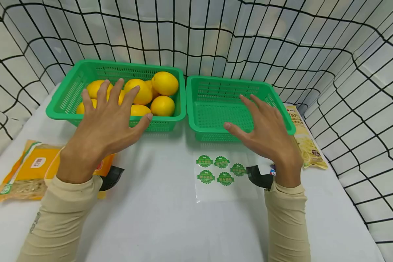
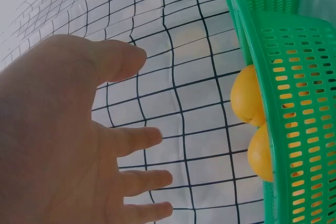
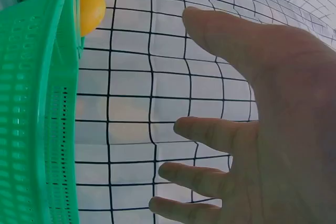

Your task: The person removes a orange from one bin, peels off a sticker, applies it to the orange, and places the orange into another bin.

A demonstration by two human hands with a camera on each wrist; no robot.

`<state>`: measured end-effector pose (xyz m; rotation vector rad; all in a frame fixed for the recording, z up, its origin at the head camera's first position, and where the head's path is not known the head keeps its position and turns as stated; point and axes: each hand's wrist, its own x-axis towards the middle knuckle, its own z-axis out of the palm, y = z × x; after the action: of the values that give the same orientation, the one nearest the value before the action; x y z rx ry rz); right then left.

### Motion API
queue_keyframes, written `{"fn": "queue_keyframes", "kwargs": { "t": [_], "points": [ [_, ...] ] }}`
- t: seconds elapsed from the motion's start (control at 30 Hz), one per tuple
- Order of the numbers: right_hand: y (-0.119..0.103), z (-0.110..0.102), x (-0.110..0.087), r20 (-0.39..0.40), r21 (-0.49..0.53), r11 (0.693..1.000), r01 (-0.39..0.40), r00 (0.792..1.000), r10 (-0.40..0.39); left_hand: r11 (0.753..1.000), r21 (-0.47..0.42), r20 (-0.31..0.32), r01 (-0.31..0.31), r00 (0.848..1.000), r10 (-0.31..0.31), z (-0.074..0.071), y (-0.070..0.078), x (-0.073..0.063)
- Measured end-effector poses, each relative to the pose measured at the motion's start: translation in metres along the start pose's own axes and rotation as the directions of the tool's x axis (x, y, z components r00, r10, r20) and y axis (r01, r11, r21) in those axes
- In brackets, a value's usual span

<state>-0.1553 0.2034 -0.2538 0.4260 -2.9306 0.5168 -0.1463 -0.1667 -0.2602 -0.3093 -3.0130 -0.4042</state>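
My left hand (image 1: 106, 120) hovers with spread fingers before the left green basket (image 1: 63, 98), hiding part of the yellow lemons (image 1: 163, 83) piled in it. In the left wrist view the same hand (image 2: 68, 129) holds nothing, and lemons (image 2: 247, 95) show above the basket rim (image 2: 262, 98). My right hand (image 1: 268, 127), fingers apart, is in front of the right green basket (image 1: 222, 112), which has nothing visible in it. The right wrist view shows that hand (image 3: 262, 119) gripping nothing, to one side of the basket wall (image 3: 31, 119).
A clear sheet (image 1: 213, 193) with several green stickers (image 1: 205, 176) lies on the white table (image 1: 163, 225). An orange food packet (image 1: 32, 174) sits at left, partly under the left forearm. A yellow packet (image 1: 306, 142) is at right. Black wire mesh (image 1: 203, 36) encloses the back and sides.
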Motion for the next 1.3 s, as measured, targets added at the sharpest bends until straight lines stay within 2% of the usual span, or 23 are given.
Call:
{"fn": "queue_keyframes", "kwargs": {
  "t": [0.23,0.63,0.77,0.9,1.1,1.23,1.3],
  "points": [
    [-0.004,0.018,0.011,-0.003,0.009,1.0,0.023,1.0,-0.023,1.0,-0.01,0.011,-0.001,1.0,0.001,0.001,-0.001,0.002],
    [-0.035,0.086,0.062,0.034,0.068,0.981,0.181,0.982,-0.184,0.998,-0.059,0.049,0.014,0.999,-0.011,0.006,-0.01,0.006],
    [-0.041,0.105,0.074,0.035,0.061,0.977,0.204,0.978,-0.207,0.997,-0.076,0.06,0.016,0.998,-0.012,0.008,-0.013,0.008],
    [-0.043,0.116,0.079,0.026,0.034,0.977,0.21,0.977,-0.211,0.996,-0.095,0.044,-0.001,0.999,0.005,0.009,-0.02,0.014],
    [-0.047,0.118,0.083,0.017,-0.028,0.974,0.226,0.974,-0.226,0.989,-0.144,0.048,-0.018,0.999,0.025,0.002,-0.039,0.04],
    [-0.052,0.118,0.085,0.038,-0.055,0.974,0.221,0.975,-0.219,0.978,-0.21,0.101,-0.01,0.994,0.032,-0.005,-0.051,0.067],
    [-0.053,0.118,0.084,0.04,-0.057,0.974,0.218,0.976,-0.216,0.964,-0.267,0.137,-0.011,0.989,0.049,-0.008,-0.058,0.081]
  ]
}}
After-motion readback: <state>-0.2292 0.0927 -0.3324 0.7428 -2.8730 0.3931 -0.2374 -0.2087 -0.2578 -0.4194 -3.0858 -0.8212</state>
